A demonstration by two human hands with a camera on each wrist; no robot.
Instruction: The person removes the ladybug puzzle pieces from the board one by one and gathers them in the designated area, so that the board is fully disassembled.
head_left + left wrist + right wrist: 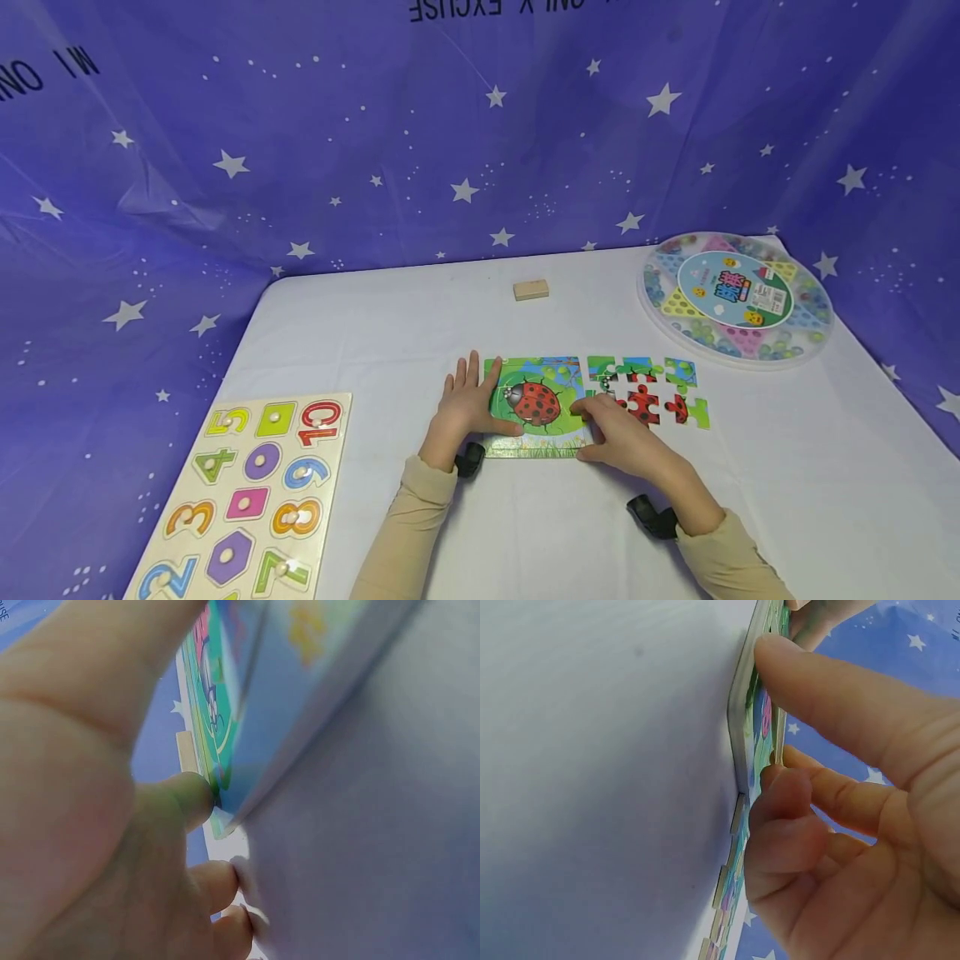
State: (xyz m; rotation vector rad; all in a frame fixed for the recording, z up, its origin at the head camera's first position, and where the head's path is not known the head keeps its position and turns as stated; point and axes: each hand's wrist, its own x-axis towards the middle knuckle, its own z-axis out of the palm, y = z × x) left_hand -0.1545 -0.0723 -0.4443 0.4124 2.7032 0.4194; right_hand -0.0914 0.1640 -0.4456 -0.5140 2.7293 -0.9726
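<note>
A puzzle board with a ladybug picture lies on the white table. My left hand rests at its left side, fingers spread, thumb over the lower edge of the picture. In the left wrist view an index fingertip touches the board's corner. At the right edge my right hand has its thumb against the board's side. Its curled fingers pinch a thin, slightly raised puzzle piece, mostly hidden by the fingers. Loose puzzle pieces lie just beyond that hand, partly covered by it.
To the left lies a wooden number board with knobbed shapes. A small wooden block sits toward the back of the table. A round clear game box with marbles stands at the back right, before a starry purple curtain.
</note>
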